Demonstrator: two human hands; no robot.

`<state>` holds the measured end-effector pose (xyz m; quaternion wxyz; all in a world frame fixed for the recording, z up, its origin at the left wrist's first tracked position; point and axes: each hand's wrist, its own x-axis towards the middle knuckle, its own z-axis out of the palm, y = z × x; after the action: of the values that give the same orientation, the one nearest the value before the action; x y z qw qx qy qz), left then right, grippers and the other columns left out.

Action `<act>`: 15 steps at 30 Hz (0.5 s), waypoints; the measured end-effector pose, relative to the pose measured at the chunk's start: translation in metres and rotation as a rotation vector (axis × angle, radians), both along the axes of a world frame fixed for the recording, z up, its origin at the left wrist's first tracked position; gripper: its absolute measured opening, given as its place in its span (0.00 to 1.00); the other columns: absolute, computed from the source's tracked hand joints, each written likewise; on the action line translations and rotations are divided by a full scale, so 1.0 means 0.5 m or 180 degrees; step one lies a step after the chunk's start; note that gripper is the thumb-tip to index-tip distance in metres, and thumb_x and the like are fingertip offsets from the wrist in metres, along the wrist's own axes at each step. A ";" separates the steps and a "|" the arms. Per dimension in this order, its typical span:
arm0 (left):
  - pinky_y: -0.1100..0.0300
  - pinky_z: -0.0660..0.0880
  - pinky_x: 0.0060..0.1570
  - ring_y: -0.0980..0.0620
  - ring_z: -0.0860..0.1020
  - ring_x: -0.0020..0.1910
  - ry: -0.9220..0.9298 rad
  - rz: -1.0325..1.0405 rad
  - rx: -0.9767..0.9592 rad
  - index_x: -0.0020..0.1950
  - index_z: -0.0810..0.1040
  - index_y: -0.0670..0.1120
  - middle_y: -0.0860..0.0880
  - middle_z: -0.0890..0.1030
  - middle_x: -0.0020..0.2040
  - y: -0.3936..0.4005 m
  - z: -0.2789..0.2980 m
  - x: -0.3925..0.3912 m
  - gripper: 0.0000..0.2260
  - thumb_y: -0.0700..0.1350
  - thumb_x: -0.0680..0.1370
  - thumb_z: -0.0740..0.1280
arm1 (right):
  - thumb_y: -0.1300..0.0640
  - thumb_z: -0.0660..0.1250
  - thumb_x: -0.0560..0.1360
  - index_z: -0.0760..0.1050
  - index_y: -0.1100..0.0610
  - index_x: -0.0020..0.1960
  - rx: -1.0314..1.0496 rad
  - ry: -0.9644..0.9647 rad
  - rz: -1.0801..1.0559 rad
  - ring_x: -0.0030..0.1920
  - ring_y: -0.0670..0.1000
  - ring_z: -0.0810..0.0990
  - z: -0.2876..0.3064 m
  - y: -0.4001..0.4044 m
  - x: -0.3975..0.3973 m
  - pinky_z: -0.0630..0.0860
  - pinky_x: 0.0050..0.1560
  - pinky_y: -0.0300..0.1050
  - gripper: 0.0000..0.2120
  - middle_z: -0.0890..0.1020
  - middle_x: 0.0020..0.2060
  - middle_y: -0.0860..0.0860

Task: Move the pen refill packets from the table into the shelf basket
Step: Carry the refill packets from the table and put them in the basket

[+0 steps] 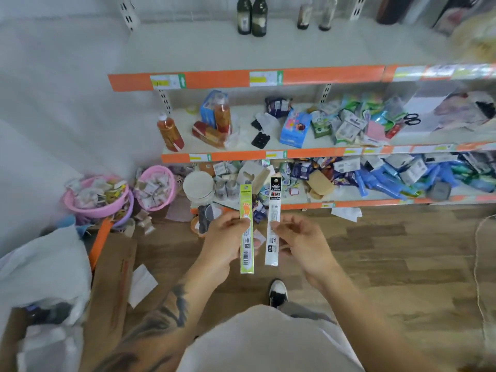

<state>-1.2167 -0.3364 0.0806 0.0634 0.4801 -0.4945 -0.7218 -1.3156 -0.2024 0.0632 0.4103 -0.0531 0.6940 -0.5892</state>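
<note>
While I stand facing the shelving unit (268, 79), each of my hands holds one pen refill packet upright over the wooden floor (389, 251).

Going from biggest down: the shelving unit has orange price strips along its edges, with dark bottles (251, 16) on the top board and loose packets and boxes heaped on the two lower boards. Left of its foot sit two pink baskets (154, 187), both filled with small wrapped items. My left hand (224, 240) pinches the green packet (246, 229) near its middle, fingers curled round it. My right hand (300, 241) pinches the white-and-black packet (274, 221) at its side with thumb and fingertips. Both packets stand side by side, close but apart, in front of the lowest shelf.
</note>
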 end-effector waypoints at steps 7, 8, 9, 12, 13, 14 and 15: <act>0.53 0.81 0.29 0.46 0.80 0.30 0.0421 0.0287 -0.0407 0.53 0.79 0.45 0.46 0.81 0.33 -0.042 0.102 -0.204 0.04 0.40 0.85 0.65 | 0.57 0.74 0.78 0.77 0.55 0.57 -0.0469 0.0446 0.0047 0.38 0.59 0.82 0.113 -0.071 -0.224 0.80 0.43 0.52 0.10 0.86 0.42 0.61; 0.54 0.79 0.28 0.47 0.79 0.29 0.0498 0.0328 -0.0499 0.53 0.79 0.45 0.44 0.80 0.33 -0.052 0.123 -0.228 0.04 0.40 0.84 0.65 | 0.57 0.75 0.78 0.77 0.55 0.57 -0.0532 0.0544 0.0078 0.36 0.55 0.81 0.134 -0.086 -0.248 0.80 0.41 0.48 0.10 0.86 0.39 0.56; 0.55 0.77 0.27 0.46 0.78 0.28 0.0583 0.0353 -0.0592 0.53 0.79 0.44 0.43 0.80 0.34 -0.065 0.144 -0.250 0.03 0.40 0.84 0.66 | 0.57 0.75 0.78 0.77 0.54 0.57 -0.0605 0.0639 0.0102 0.35 0.52 0.80 0.154 -0.105 -0.271 0.79 0.38 0.44 0.11 0.85 0.37 0.54; 0.55 0.75 0.29 0.45 0.77 0.29 0.0894 0.0441 -0.0805 0.53 0.81 0.45 0.40 0.79 0.39 -0.111 0.213 -0.307 0.04 0.39 0.82 0.67 | 0.56 0.74 0.78 0.76 0.53 0.57 -0.0782 0.0993 0.0139 0.34 0.50 0.77 0.221 -0.164 -0.330 0.77 0.38 0.42 0.10 0.82 0.34 0.53; 0.55 0.75 0.29 0.45 0.77 0.30 0.0999 0.0454 -0.0884 0.51 0.81 0.46 0.38 0.80 0.42 -0.130 0.239 -0.323 0.04 0.40 0.81 0.67 | 0.56 0.74 0.78 0.76 0.52 0.57 -0.0840 0.1116 0.0126 0.35 0.50 0.77 0.243 -0.185 -0.346 0.77 0.39 0.44 0.10 0.82 0.33 0.53; 0.55 0.73 0.29 0.45 0.77 0.30 0.1112 0.0451 -0.0980 0.50 0.81 0.46 0.36 0.81 0.45 -0.151 0.267 -0.340 0.02 0.40 0.80 0.68 | 0.55 0.74 0.78 0.76 0.52 0.57 -0.0913 0.1230 0.0108 0.35 0.52 0.76 0.270 -0.207 -0.362 0.77 0.40 0.47 0.10 0.82 0.33 0.55; 0.55 0.72 0.29 0.45 0.77 0.31 0.1227 0.0458 -0.1079 0.49 0.80 0.46 0.35 0.81 0.45 -0.172 0.298 -0.355 0.01 0.40 0.80 0.69 | 0.56 0.75 0.78 0.76 0.52 0.56 -0.0994 0.1331 0.0081 0.35 0.53 0.75 0.297 -0.228 -0.375 0.76 0.39 0.49 0.10 0.82 0.34 0.59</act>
<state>-1.3941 -0.4223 0.2296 0.2870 0.3502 -0.5518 -0.7004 -1.5032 -0.3166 0.2117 0.2521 -0.2452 0.6636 -0.6602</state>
